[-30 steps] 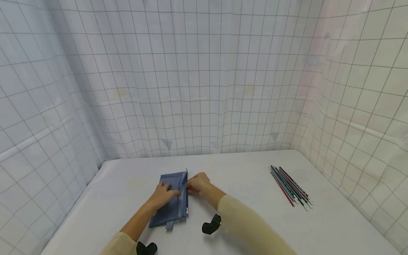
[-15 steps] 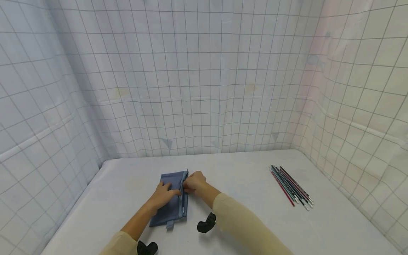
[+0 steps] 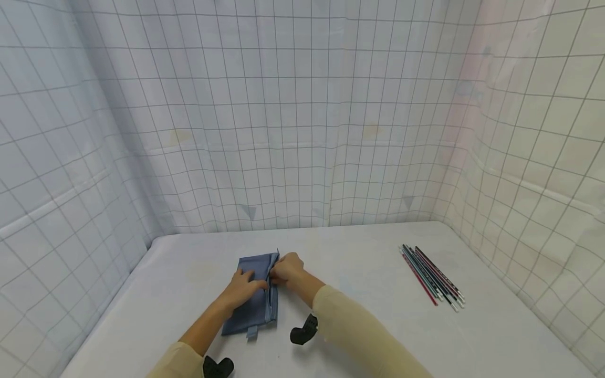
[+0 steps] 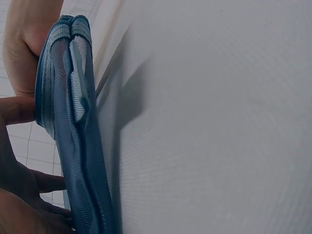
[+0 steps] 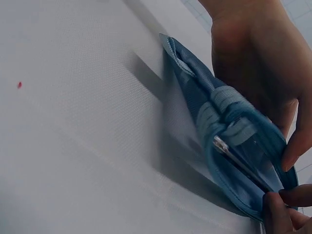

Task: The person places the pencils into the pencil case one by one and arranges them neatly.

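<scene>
Pencil (image 5: 243,165): lower right of right-wrist view, lengthwise along mouth of pouch (image 3: 250,316)
Right hand (image 3: 287,269): nearer, pinches pencil
Left hand (image 3: 240,291): fingers spread, on pouch

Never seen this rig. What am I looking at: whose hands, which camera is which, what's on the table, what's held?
No robot here: a person works with two bare hands. The wide picture comes from a camera worn on the head; the other two come from a camera on each wrist, probably part of the black devices there. On the white-covered table lie a blue pencil pouch and, off to the right, a bunch of pencils. The left hand rests on the pouch. The right hand seems to pinch a single pencil in the pouch's open mouth, best seen in the right wrist view.
</scene>
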Demonstrator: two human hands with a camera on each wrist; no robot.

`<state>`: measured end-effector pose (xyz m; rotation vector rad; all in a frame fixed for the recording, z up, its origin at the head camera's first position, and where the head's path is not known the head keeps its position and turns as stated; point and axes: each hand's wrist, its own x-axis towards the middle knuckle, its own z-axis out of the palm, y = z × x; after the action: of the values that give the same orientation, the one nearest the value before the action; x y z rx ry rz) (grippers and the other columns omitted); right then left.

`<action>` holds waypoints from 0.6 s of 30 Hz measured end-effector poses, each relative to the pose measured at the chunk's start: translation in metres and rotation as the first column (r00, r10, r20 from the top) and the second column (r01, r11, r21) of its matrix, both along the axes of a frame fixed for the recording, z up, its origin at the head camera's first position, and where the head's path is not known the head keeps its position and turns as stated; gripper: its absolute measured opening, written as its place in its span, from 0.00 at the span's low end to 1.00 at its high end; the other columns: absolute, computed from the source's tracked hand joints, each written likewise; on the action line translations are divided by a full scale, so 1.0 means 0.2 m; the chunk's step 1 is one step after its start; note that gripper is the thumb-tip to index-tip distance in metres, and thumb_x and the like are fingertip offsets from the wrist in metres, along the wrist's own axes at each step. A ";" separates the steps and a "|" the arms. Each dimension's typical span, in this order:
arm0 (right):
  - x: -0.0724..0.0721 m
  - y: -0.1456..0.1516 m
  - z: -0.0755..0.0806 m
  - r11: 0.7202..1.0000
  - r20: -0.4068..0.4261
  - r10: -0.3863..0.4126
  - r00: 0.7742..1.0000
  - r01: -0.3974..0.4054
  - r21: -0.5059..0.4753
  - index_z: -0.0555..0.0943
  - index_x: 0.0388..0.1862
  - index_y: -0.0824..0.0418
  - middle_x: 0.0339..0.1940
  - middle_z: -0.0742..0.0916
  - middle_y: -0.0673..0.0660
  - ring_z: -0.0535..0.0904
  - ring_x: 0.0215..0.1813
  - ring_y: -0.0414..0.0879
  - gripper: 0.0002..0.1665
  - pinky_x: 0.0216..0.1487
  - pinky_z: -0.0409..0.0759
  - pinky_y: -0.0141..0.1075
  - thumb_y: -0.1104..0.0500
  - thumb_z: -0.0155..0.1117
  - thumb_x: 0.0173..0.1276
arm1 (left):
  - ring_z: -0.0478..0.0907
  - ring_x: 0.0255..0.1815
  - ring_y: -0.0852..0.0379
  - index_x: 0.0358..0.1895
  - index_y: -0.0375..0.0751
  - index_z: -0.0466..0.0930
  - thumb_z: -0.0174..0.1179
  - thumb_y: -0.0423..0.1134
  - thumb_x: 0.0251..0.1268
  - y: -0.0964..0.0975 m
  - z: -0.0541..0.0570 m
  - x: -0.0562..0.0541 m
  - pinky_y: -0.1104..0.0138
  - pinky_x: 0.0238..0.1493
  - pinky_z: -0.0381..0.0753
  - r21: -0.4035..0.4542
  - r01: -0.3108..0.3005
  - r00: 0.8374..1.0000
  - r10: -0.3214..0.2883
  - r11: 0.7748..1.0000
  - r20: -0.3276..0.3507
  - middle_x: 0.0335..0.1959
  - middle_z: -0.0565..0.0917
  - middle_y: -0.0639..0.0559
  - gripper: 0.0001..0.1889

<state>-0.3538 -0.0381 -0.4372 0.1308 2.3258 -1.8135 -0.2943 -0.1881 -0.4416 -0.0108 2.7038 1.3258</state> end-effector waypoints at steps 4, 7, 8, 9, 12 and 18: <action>-0.01 0.01 -0.01 0.990 0.039 0.038 0.999 -0.032 -0.138 0.84 0.33 0.71 0.28 0.86 0.59 0.85 0.26 0.46 0.05 0.31 0.86 0.34 0.77 0.65 0.66 | 0.41 0.79 0.21 0.77 0.20 0.55 0.61 0.53 0.61 0.00 0.00 -0.01 0.31 0.72 0.50 -0.003 -0.007 1.000 0.007 1.000 0.009 0.80 0.41 0.21 0.49; -0.01 0.02 -0.01 0.975 0.065 0.072 0.995 -0.057 -0.213 0.84 0.36 0.73 0.28 0.87 0.60 0.86 0.28 0.47 0.05 0.33 0.87 0.35 0.77 0.62 0.67 | 0.40 0.79 0.21 0.77 0.21 0.55 0.61 0.53 0.61 0.00 0.00 -0.01 0.31 0.72 0.49 -0.005 -0.007 1.000 0.007 1.000 0.013 0.80 0.41 0.21 0.49; -0.01 0.02 -0.01 0.972 0.070 0.085 0.994 -0.067 -0.225 0.84 0.38 0.73 0.28 0.87 0.61 0.86 0.29 0.48 0.06 0.34 0.88 0.37 0.77 0.61 0.67 | 0.40 0.79 0.21 0.77 0.21 0.55 0.61 0.53 0.61 0.00 0.00 -0.01 0.31 0.72 0.49 -0.005 -0.006 1.000 0.006 1.000 0.015 0.80 0.41 0.20 0.49; -0.01 0.02 -0.02 0.969 0.077 0.096 0.992 -0.076 -0.237 0.84 0.40 0.74 0.28 0.87 0.61 0.87 0.29 0.48 0.07 0.35 0.88 0.38 0.77 0.60 0.67 | 0.40 0.79 0.21 0.77 0.21 0.55 0.60 0.53 0.62 0.00 0.00 -0.01 0.31 0.72 0.49 -0.005 -0.004 1.000 0.004 1.000 0.015 0.80 0.40 0.20 0.49; -0.02 0.04 -0.02 0.960 0.094 0.145 0.985 -0.117 -0.253 0.82 0.48 0.72 0.30 0.86 0.61 0.87 0.32 0.50 0.11 0.39 0.88 0.43 0.76 0.58 0.70 | 0.39 0.79 0.21 0.77 0.21 0.55 0.60 0.53 0.63 0.00 0.00 -0.01 0.31 0.73 0.48 -0.002 -0.002 1.000 0.002 1.000 0.018 0.80 0.40 0.20 0.49; -0.02 0.05 -0.02 0.936 0.145 0.248 0.958 -0.198 -0.292 0.78 0.51 0.71 0.37 0.83 0.63 0.87 0.38 0.54 0.11 0.47 0.87 0.48 0.74 0.51 0.74 | 0.38 0.79 0.22 0.77 0.20 0.55 0.61 0.53 0.64 0.00 0.00 -0.01 0.31 0.73 0.47 0.003 -0.005 1.000 0.005 1.000 0.023 0.80 0.40 0.21 0.49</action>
<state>-0.3579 -0.0275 -0.4410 -0.0104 1.8620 -1.8979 -0.2961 -0.1880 -0.4423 -0.0326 2.6851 1.3228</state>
